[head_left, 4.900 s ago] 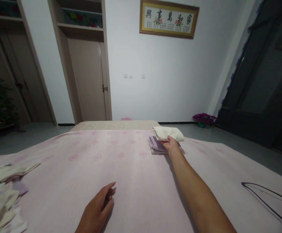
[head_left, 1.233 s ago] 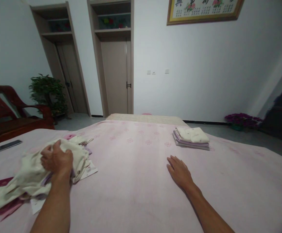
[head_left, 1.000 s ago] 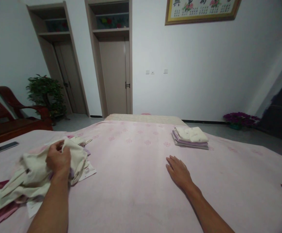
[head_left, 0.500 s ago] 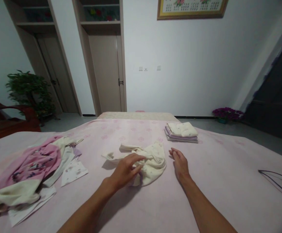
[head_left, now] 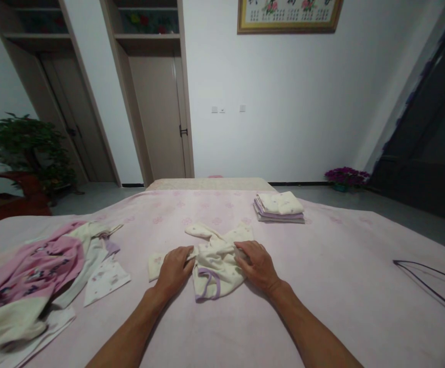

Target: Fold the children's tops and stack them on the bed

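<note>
A small cream top (head_left: 222, 268) with a faint print and purple trim lies crumpled on the pink floral bedspread (head_left: 222, 337). One sleeve points up and away, and the other stretches left. My left hand (head_left: 175, 270) has its fingers closed on the left side of the top, beside that sleeve. At the opposite edge, my right hand (head_left: 259, 265) grips the cloth between thumb and fingers. The fingertips of both hands are partly hidden in the folds.
A loose heap of clothes, with a pink garment (head_left: 49, 268) uppermost, lies at left. Beyond my right hand stands a neat stack of folded clothes (head_left: 280, 207). A thin black wire loop (head_left: 425, 278) rests at far right.
My right hand has moved left onto the top and closed on it. My left hand has shifted left to the sleeve side. The top is spread differently, its purple trim now showing.
</note>
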### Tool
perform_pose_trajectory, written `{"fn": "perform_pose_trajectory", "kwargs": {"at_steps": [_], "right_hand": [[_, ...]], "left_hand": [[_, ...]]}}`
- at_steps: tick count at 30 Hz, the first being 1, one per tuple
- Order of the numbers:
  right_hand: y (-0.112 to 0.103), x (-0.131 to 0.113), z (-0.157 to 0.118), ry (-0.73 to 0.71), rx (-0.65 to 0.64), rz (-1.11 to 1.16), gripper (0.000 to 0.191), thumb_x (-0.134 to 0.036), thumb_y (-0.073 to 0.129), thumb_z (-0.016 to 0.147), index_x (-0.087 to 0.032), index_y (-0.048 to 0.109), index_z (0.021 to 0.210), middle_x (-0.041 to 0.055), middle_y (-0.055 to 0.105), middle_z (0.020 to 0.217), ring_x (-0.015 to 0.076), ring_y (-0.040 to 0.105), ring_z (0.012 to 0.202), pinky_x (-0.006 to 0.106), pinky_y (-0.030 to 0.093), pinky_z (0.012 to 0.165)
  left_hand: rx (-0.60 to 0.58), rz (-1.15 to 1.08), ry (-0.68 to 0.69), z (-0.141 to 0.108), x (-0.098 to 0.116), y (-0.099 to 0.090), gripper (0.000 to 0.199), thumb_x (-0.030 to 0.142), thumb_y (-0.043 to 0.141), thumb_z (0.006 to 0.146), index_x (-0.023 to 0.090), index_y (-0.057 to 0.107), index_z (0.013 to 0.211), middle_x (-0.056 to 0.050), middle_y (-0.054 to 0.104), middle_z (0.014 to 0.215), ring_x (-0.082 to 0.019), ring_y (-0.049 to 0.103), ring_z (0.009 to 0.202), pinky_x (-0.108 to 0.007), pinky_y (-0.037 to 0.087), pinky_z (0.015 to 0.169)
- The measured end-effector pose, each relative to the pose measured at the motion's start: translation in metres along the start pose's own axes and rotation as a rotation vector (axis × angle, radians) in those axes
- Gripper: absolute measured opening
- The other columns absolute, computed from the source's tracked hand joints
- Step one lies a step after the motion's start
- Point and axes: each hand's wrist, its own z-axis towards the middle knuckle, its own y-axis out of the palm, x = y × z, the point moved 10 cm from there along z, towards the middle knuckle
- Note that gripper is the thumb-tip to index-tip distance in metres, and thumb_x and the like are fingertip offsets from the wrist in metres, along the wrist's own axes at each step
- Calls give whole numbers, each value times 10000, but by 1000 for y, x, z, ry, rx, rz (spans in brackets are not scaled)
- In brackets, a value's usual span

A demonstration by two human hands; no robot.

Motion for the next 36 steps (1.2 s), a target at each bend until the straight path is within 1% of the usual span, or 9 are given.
{"fn": "perform_pose_trajectory", "kwargs": {"at_steps": [3,7,13,16,19,23,27,32,36], "right_hand": [[10,-16,2,-15,-15,-100,330,-199,582,869,-204,647,1192,95,691,1054,250,582,979,395,430,886],[1,-8,3,59,104,-69,192,-136,505,833,-220,675,864,46,661,814,216,577,836,342,418,812],[-43,79,-22,537,469,73,233,-264,420,800,-225,650,809,42,697,792,223,614,746,313,453,713],[-43,113,-37,717,462,87,261,-317,432,776,-224,671,828,39,700,767,232,610,701,317,447,669],[-39,122,-39,749,411,94,293,-329,431,770,-226,689,863,46,714,815,245,625,742,335,462,705],[-45,103,-30,587,465,140,343,-323,433,809,-196,695,992,91,720,995,255,641,905,371,495,826],[-49,58,-15,249,431,167,347,-254,448,861,-192,677,1114,108,690,1138,247,609,1068,395,489,941],[-30,-2,-6,-98,194,128,569,-82,443,758,-221,617,1282,81,664,1236,234,581,1156,398,442,1014],[1,-25,-5,-201,-69,102,566,-124,491,781,-221,592,1330,83,698,1111,235,614,1008,373,465,894]], "left_hand": [[-4,-5,45,-1,8,-1,333,210,518,914,201,642,1224,-104,700,1128,-249,626,1063,-406,443,958],[63,-65,-9,0,6,-15,246,227,462,923,206,683,1030,-73,714,985,-231,646,947,-371,466,891],[329,-238,-318,-9,-40,-42,249,298,404,938,231,641,970,-21,710,919,-209,656,867,-309,476,783],[257,-191,-411,-12,-56,-34,242,306,424,930,236,654,957,-17,708,883,-211,656,821,-307,467,750],[221,-53,-339,-10,-47,-34,212,255,469,893,224,664,969,-47,701,959,-233,649,894,-347,466,825],[274,-1,-41,-8,-5,-43,228,136,485,825,213,654,957,-71,666,1003,-245,602,987,-376,453,901],[80,-80,145,-9,22,-23,179,122,502,842,221,650,839,-54,648,873,-220,590,888,-337,467,814],[-60,-88,205,-10,26,-7,235,110,508,845,229,700,908,-66,667,938,-225,593,924,-351,468,855],[-119,-140,244,-10,29,-7,412,28,483,745,259,730,981,-56,681,1031,-224,599,1001,-364,464,919]]}}
